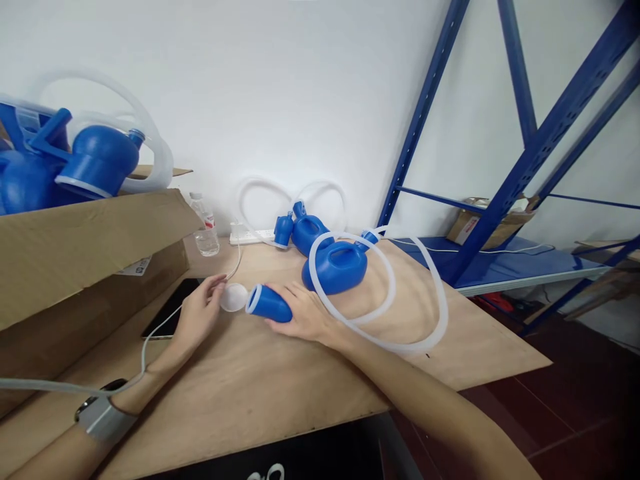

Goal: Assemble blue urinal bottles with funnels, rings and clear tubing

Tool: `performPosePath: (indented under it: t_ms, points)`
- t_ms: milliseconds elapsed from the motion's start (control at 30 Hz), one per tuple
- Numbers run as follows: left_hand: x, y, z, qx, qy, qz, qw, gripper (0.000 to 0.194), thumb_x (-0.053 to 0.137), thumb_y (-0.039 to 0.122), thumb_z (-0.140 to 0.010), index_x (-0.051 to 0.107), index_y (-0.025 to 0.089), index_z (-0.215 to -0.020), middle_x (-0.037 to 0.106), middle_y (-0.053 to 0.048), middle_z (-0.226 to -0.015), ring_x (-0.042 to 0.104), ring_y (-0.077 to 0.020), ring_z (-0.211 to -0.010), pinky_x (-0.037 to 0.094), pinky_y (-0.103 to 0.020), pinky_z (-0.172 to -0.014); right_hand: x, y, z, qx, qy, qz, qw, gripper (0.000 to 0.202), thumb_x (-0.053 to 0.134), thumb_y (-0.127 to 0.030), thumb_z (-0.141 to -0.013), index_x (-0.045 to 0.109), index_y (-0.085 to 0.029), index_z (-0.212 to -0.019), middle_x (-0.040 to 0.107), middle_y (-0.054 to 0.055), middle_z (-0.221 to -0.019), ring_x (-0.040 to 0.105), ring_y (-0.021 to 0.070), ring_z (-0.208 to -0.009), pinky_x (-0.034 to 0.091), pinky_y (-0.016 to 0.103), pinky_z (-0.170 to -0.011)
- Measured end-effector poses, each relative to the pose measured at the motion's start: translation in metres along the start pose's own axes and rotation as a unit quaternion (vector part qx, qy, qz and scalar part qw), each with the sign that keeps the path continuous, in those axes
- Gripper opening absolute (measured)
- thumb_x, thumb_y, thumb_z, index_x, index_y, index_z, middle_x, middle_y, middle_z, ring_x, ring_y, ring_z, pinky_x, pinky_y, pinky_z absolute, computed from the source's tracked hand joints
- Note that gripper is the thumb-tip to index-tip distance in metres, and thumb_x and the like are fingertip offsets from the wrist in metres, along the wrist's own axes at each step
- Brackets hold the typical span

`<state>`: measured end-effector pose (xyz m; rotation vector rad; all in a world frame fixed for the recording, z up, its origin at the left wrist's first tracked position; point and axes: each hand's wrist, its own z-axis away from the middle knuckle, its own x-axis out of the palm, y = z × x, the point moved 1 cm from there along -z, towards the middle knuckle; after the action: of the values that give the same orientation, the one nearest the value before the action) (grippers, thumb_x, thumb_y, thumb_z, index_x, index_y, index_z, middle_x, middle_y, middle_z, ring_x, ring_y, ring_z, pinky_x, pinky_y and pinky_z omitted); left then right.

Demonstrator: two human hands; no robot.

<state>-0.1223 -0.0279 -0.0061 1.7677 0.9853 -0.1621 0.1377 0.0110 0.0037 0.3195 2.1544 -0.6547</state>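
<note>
My right hand is wrapped round a blue funnel-shaped cup, which lies on its side with its pale-rimmed mouth towards the left. Just left of that mouth is a translucent round lid. My left hand has its thumb and fingertips pinched at the lid's left edge, and a thin gap parts lid and cup. Behind my right hand stands a blue jug with a handle, with a clear hose looping over the table. Another blue jug and a small blue cup sit farther back.
A cardboard box heaped with blue urinal-like vessels stands at the left. Near it are a water bottle, a black phone, a white cable and a power strip. Blue shelving rises on the right.
</note>
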Motion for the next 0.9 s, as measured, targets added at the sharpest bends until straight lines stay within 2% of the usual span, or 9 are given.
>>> performPosePath:
  t_ms: [67, 133, 167, 233, 333, 433, 533, 700, 900]
  points:
    - [0.000, 0.000, 0.001, 0.051, 0.024, -0.035, 0.998, 0.049, 0.049, 0.052, -0.092, 0.071, 0.016, -0.118, 0.069, -0.017, -0.128, 0.066, -0.0330, -0.119, 0.052, -0.047, -0.105, 0.001, 0.005, -0.002, 0.008, 0.002, -0.006, 1.000, 0.075, 0.074, -0.047, -0.087, 0.047, -0.025, -0.153, 0.066, 0.011, -0.142, 0.066, 0.0294, -0.124, 0.053, 0.042, -0.103]
    - [0.001, 0.010, 0.007, 0.125, 0.032, -0.044, 0.991, 0.042, 0.048, 0.049, -0.094, 0.073, 0.019, -0.111, 0.068, -0.015, -0.127, 0.064, -0.0317, -0.121, 0.049, -0.048, -0.110, 0.003, 0.008, -0.002, 0.012, -0.012, 0.001, 1.000, 0.075, 0.076, -0.046, -0.087, 0.048, -0.026, -0.153, 0.067, 0.010, -0.141, 0.067, 0.0292, -0.121, 0.054, 0.042, -0.101]
    - [0.002, 0.018, 0.012, 0.157, 0.016, -0.036, 0.987, 0.040, 0.048, 0.049, -0.096, 0.073, 0.020, -0.108, 0.069, -0.014, -0.123, 0.065, -0.0303, -0.118, 0.049, -0.046, -0.109, 0.004, 0.007, -0.002, 0.009, -0.023, 0.008, 1.000, 0.075, 0.076, -0.046, -0.086, 0.048, -0.026, -0.153, 0.067, 0.010, -0.140, 0.069, 0.0294, -0.119, 0.055, 0.041, -0.099]
    - [0.004, 0.033, 0.022, 0.190, -0.062, -0.008, 0.980, 0.036, 0.053, 0.051, -0.096, 0.073, 0.022, -0.106, 0.073, -0.010, -0.115, 0.068, -0.0273, -0.109, 0.053, -0.041, -0.101, 0.005, 0.004, 0.000, -0.004, -0.041, 0.024, 0.999, 0.073, 0.076, -0.045, -0.086, 0.050, -0.025, -0.152, 0.069, 0.011, -0.137, 0.070, 0.0302, -0.117, 0.055, 0.041, -0.096]
    - [0.009, 0.048, 0.033, 0.137, -0.141, 0.041, 0.980, 0.039, 0.062, 0.057, -0.092, 0.069, 0.024, -0.112, 0.074, -0.004, -0.094, 0.070, -0.0231, -0.088, 0.056, -0.033, -0.078, 0.005, -0.003, 0.001, -0.021, -0.049, 0.041, 0.998, 0.072, 0.076, -0.047, -0.087, 0.051, -0.023, -0.151, 0.070, 0.012, -0.136, 0.070, 0.0311, -0.116, 0.055, 0.041, -0.095]
    - [0.011, 0.049, 0.034, 0.059, -0.154, 0.101, 0.981, 0.047, 0.068, 0.061, -0.086, 0.064, 0.023, -0.114, 0.055, 0.006, -0.064, 0.061, -0.0183, -0.067, 0.047, -0.026, -0.058, 0.003, -0.006, 0.001, -0.018, -0.050, 0.051, 0.997, 0.072, 0.076, -0.047, -0.086, 0.052, -0.023, -0.149, 0.070, 0.012, -0.135, 0.070, 0.0311, -0.113, 0.055, 0.041, -0.093]
    - [0.010, 0.046, 0.029, 0.032, -0.195, 0.165, 0.966, 0.047, 0.072, 0.061, -0.083, 0.062, 0.022, -0.107, 0.041, 0.010, -0.058, 0.049, -0.0135, -0.057, 0.043, -0.025, -0.059, 0.004, -0.004, -0.001, -0.037, -0.056, 0.044, 0.997, 0.073, 0.077, -0.048, -0.085, 0.053, -0.022, -0.148, 0.071, 0.013, -0.133, 0.071, 0.0316, -0.111, 0.056, 0.042, -0.091]
    - [0.006, 0.041, 0.025, -0.016, -0.261, 0.256, 0.931, 0.047, 0.073, 0.060, -0.083, 0.046, 0.025, -0.098, 0.050, 0.010, -0.056, 0.047, -0.0118, -0.054, 0.038, -0.024, -0.058, 0.008, 0.004, -0.002, -0.074, -0.060, 0.015, 0.995, 0.074, 0.077, -0.049, -0.085, 0.052, -0.023, -0.150, 0.070, 0.011, -0.135, 0.071, 0.0288, -0.114, 0.055, 0.039, -0.097]
    - [0.007, 0.040, 0.023, -0.022, -0.252, 0.277, 0.927, 0.051, 0.078, 0.055, -0.081, 0.038, 0.026, -0.095, 0.053, 0.010, -0.061, 0.049, -0.0117, -0.056, 0.039, -0.023, -0.059, 0.011, 0.009, -0.002, -0.076, -0.073, 0.021, 0.994, 0.076, 0.076, -0.050, -0.085, 0.051, -0.024, -0.152, 0.071, 0.011, -0.132, 0.071, 0.0283, -0.113, 0.055, 0.038, -0.095]
